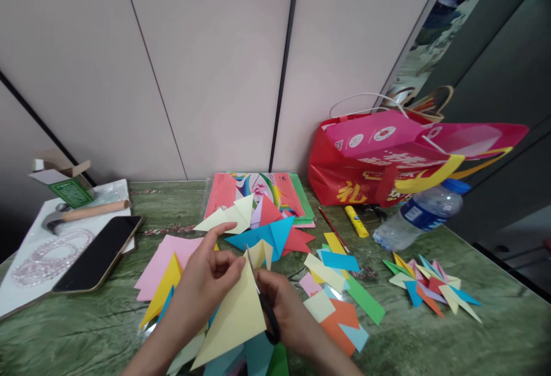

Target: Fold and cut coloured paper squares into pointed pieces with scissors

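In my left hand (214,275) a pale yellow sheet of paper (235,318) is pinched between thumb and fingers. My right hand (284,307) is closed on a pair of scissors (270,318) with black handles. The blades lie along the paper's right side, and a strip of it (260,252) curls up beyond them. Just past my hands are a folded blue paper (269,237), a folded cream paper (235,216) and red folded pieces (301,241). Below the sheet lie more coloured papers, partly hidden. Pink sheets (161,261) and a yellow folded piece (166,290) are left of my left hand.
Paper scraps (340,318), a glue stick (356,221) and a pencil (333,228) lie right. Farther right are folded-paper shapes (430,284), a water bottle (419,218) and a red bag (336,169). A phone (101,252), sickle-like tool (94,210) and green box (71,188) occupy the left.
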Available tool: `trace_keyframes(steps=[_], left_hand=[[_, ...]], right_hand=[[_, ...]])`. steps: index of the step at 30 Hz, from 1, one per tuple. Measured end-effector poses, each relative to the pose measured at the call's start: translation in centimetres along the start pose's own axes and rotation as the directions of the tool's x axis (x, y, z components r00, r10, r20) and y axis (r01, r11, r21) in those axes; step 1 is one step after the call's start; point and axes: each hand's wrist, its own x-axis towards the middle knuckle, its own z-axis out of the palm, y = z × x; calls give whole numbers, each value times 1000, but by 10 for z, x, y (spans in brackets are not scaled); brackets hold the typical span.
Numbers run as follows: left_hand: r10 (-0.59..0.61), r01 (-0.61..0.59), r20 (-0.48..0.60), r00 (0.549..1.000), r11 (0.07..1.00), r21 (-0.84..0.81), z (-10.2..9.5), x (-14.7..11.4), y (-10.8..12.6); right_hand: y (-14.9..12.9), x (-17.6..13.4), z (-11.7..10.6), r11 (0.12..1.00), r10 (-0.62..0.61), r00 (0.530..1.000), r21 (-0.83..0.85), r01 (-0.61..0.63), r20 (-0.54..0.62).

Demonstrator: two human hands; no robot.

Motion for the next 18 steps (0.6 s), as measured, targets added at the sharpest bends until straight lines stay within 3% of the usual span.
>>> trace_keyframes(steps=[4,8,11,13,15,18], left_hand=[[1,-1,-9,1000,1000,6,0,-1,-1],[-8,7,8,1000,1000,11,-4,0,0],[0,-1,20,1000,999,44,-15,1,-2],[28,-35,47,999,987,155,-28,4,-8],[72,-96,74,995,907,410,-41,7,-16],[9,-19,17,1000,592,805,-56,15,-28]], right_hand=[[1,0,-1,1000,2,1000,-7,-2,-4],[7,0,-5,995,83,996,-55,-84,-7],[11,0,-8,985,143,988,-88,-148,-56],[11,1,-10,985,139,986,-93,-147,-90],[11,2,-10,990,106,988,-81,-116,-115],[11,4,-11,995,74,981,-49,-84,-180]])
